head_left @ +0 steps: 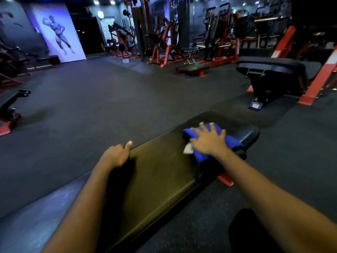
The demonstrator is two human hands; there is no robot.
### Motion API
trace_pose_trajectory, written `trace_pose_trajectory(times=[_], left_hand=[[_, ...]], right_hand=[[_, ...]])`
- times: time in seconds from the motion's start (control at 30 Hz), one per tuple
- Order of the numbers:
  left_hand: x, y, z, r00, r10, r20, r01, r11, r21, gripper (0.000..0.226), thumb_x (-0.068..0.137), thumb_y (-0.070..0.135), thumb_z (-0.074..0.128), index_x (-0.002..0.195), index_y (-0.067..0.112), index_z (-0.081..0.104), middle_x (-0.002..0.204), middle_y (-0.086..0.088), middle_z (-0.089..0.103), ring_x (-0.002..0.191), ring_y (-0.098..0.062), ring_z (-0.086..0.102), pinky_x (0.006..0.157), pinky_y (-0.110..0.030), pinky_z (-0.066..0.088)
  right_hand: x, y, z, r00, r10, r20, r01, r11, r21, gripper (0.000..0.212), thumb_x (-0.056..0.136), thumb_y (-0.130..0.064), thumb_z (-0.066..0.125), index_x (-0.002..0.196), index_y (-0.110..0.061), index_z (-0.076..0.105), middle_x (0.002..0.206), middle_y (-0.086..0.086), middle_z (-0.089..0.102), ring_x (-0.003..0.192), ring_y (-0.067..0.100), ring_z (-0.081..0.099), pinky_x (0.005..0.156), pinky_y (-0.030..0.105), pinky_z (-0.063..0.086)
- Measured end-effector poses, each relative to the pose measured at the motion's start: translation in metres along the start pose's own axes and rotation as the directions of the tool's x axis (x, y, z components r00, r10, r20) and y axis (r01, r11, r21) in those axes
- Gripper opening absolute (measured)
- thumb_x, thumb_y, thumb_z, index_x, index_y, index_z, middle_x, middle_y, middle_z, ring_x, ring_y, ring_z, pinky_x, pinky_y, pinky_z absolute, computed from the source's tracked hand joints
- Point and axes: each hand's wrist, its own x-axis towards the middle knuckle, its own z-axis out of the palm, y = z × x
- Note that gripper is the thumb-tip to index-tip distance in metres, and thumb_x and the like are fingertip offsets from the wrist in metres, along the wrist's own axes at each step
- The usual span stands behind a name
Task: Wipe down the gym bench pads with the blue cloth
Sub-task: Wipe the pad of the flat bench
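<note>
From the head camera, my right hand (209, 141) lies flat on the blue cloth (215, 143), fingers (201, 125) spread apart and pressing it onto the far end of the black bench pad (160, 170). A white tag (187, 148) pokes out beside my thumb. The cloth looks soft, light and limp, so I judge it will bunch unless I keep my palm broad on its middle. My left hand (116, 155) curls over the pad's near-left edge, fingers closed on that edge, thumb raised. The vinyl pad seems firm and slick, easy to glide over. Another bench (273, 70) stands well apart.
</note>
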Motion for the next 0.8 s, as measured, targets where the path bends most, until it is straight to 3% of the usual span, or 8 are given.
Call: trace_pose_trajectory(times=[0.1,0.17,0.27,0.43,0.5,0.67,0.73,0.8], left_hand=[[0.005,-0.004,-0.004,1.000,-0.022,0.020,0.022,0.998,-0.051,0.065,0.105,0.050,0.021,0.144,0.002,0.044,0.148,-0.025,0.041,0.135,-0.037,0.041,0.113,-0.045,0.032],[0.007,-0.007,-0.007,0.999,-0.025,0.046,0.029,0.996,-0.081,0.065,0.105,0.050,0.022,0.145,0.003,0.043,0.149,-0.024,0.040,0.137,-0.037,0.039,0.114,-0.045,0.030],[0.008,-0.008,-0.002,0.997,-0.015,0.080,0.022,0.996,-0.082,0.063,0.105,0.050,0.023,0.143,0.004,0.045,0.146,-0.023,0.043,0.134,-0.036,0.042,0.113,-0.046,0.031],[0.005,-0.010,0.002,0.998,0.006,0.056,-0.003,0.999,-0.052,0.064,0.104,0.052,0.022,0.139,0.005,0.049,0.145,-0.022,0.045,0.132,-0.035,0.045,0.110,-0.044,0.034],[0.009,-0.011,-0.002,0.998,0.003,0.060,0.000,0.999,-0.046,0.066,0.104,0.053,0.021,0.142,0.006,0.046,0.148,-0.022,0.043,0.135,-0.035,0.042,0.112,-0.045,0.032],[0.013,-0.010,-0.001,0.997,-0.040,0.060,0.044,0.997,-0.065,0.066,0.104,0.052,0.021,0.147,0.005,0.039,0.152,-0.023,0.036,0.139,-0.036,0.036,0.114,-0.042,0.028],[0.015,-0.009,-0.002,0.996,-0.051,0.067,0.057,0.995,-0.078,0.066,0.105,0.051,0.021,0.148,0.004,0.037,0.154,-0.023,0.034,0.141,-0.037,0.034,0.115,-0.044,0.026],[0.013,-0.007,0.000,0.995,-0.047,0.083,0.054,0.995,-0.082,0.067,0.104,0.053,0.020,0.148,0.005,0.037,0.154,-0.022,0.034,0.141,-0.037,0.034,0.117,-0.047,0.025]], right_hand=[[-0.054,-0.068,0.026,0.947,-0.315,-0.064,0.313,0.949,-0.038,0.060,0.099,-0.057,0.032,0.155,-0.041,0.016,0.167,-0.005,0.000,0.152,0.029,-0.007,0.116,0.066,-0.003],[-0.058,-0.090,0.031,0.918,-0.395,-0.023,0.395,0.918,-0.018,0.060,0.098,-0.059,0.032,0.154,-0.042,0.018,0.166,-0.008,0.000,0.152,0.027,-0.008,0.116,0.065,-0.004],[0.000,-0.069,0.018,0.947,-0.319,0.036,0.320,0.947,-0.019,0.060,0.098,-0.062,0.030,0.154,-0.041,0.021,0.166,-0.010,0.002,0.153,0.025,-0.006,0.117,0.064,0.000],[0.093,-0.015,-0.014,0.998,0.043,0.038,-0.042,0.999,-0.015,0.063,0.100,-0.059,0.030,0.156,-0.031,0.021,0.167,-0.003,0.003,0.152,0.032,-0.006,0.116,0.067,0.002],[0.093,-0.038,-0.009,1.000,0.003,0.024,-0.002,0.999,-0.044,0.061,0.099,-0.057,0.032,0.154,-0.031,0.027,0.166,-0.003,0.009,0.152,0.034,-0.001,0.115,0.068,0.004],[0.024,-0.122,0.026,0.896,-0.442,0.047,0.443,0.895,-0.039,0.059,0.097,-0.056,0.038,0.152,-0.038,0.028,0.165,-0.009,0.013,0.153,0.024,0.004,0.118,0.063,0.002],[0.033,-0.109,0.020,0.899,-0.433,0.062,0.434,0.901,0.006,0.059,0.096,-0.059,0.040,0.152,-0.042,0.027,0.165,-0.011,0.013,0.153,0.021,0.004,0.119,0.059,0.003],[0.062,-0.068,0.005,0.953,-0.296,0.063,0.296,0.955,0.010,0.061,0.096,-0.061,0.039,0.153,-0.040,0.027,0.165,-0.011,0.013,0.153,0.020,0.005,0.120,0.056,0.006]])
